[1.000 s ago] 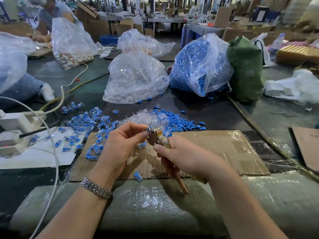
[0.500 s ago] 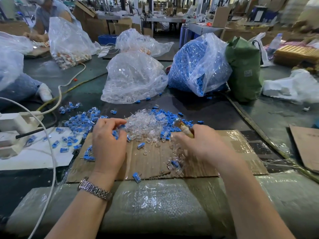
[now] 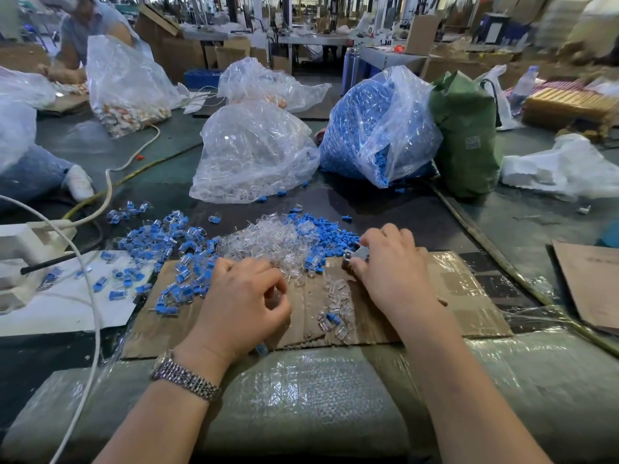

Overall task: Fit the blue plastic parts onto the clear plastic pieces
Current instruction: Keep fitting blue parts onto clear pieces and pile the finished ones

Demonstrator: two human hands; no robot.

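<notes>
a loose heap of small clear plastic pieces (image 3: 268, 241) lies in the middle of the frame, at the far edge of a flat sheet of brown cardboard (image 3: 445, 296). small blue plastic parts (image 3: 330, 229) are piled just right of it, touching and partly mixed in. left of the heap, a wide scatter of clear pieces with blue parts already fitted (image 3: 160, 239) spreads over the cardboard's left edge and the dark surface. a few more clear pieces (image 3: 338, 316), with one blue part among them, lie nearer on the cardboard, below centre. in the upper middle of the frame, a clear plastic bag of clear pieces (image 3: 251, 155) stands beside a clear plastic bag of blue parts (image 3: 375, 128).
</notes>
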